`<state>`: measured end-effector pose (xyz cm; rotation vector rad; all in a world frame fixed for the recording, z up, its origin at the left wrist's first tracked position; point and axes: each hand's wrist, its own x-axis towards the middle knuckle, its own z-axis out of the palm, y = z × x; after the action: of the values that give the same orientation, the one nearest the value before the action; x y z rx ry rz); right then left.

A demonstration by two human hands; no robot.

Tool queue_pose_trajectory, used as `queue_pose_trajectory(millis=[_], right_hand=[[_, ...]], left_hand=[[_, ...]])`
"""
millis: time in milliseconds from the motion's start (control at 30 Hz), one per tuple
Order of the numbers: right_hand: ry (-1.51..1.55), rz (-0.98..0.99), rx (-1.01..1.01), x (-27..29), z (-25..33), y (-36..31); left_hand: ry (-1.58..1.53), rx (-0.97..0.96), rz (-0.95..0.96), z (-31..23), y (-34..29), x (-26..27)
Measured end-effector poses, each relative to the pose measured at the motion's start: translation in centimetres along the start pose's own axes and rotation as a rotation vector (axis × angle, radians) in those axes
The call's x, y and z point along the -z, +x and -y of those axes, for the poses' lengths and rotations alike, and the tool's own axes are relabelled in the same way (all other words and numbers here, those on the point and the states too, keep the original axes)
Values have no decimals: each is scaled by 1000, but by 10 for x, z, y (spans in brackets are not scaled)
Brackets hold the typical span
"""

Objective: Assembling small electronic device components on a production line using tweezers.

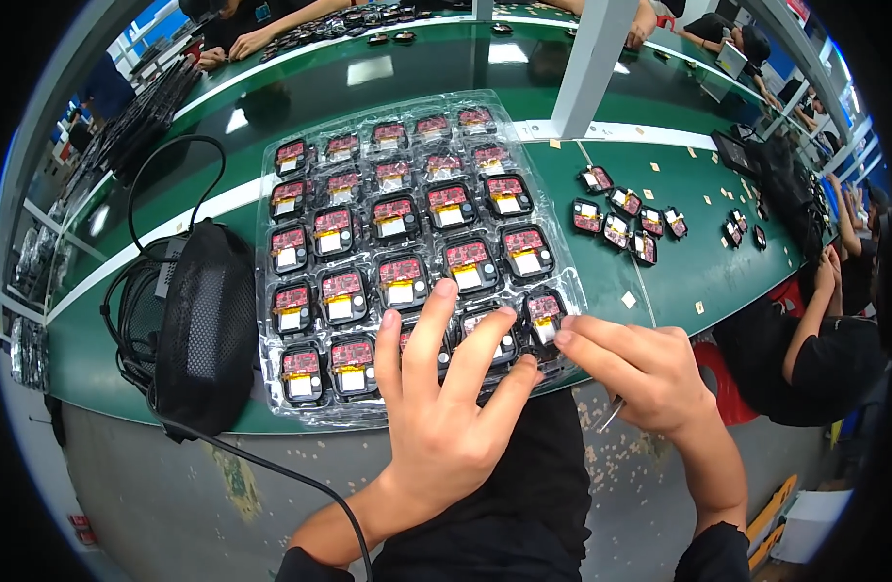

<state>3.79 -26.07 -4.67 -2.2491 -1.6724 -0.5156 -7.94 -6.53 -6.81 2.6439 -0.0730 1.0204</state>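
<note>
A clear plastic tray [271, 388] lies on the green bench, its pockets filled with black square device housings that show red circuit boards and white-and-yellow parts. My left hand [444, 427] is spread over the tray's near right part, fingers apart, fingertips resting among the housings and partly covering several. At the near right corner, the closed fingertips of my right hand [649, 378] touch the edge of one device housing [543, 315]. A thin metal tool [611, 415] pokes out below my right hand; its other end is hidden in the grip, so its exact kind does not show.
Loose device housings [616, 231] lie in groups right of the tray, among small tan scraps. A black mesh pouch [208, 320] with a cable stands at left. A grey post [591, 78] rises behind the tray. Other people [800, 330] sit at right and across the bench.
</note>
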Motion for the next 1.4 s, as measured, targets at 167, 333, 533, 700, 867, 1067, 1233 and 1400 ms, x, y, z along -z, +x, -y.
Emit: queue_pose_trajectory(millis=[167,333,533,700,867,1067,1233,1400], right_hand=[[-4,-21,10,2,1,5],[-158,-11,96,5,0,7],[-179,37,74,8,7,9],[-105,90,14,11,5,3],[119,126,-110,6,4,-2],[264,212,-236,17,8,-2],[446,-49,-375,5,14,-14],[840,-250,-802,-11,23,-12]], left_hand=[[-4,-12,-37,1,1,0],[-13,-3,-45,1,0,-3],[-13,14,-32,0,2,-1],[-19,-8,-21,1,3,-1],[-6,-14,-18,0,1,-1],[8,-30,73,-7,11,6],[-13,-128,106,-10,19,-2],[10,-113,157,-9,23,-1]])
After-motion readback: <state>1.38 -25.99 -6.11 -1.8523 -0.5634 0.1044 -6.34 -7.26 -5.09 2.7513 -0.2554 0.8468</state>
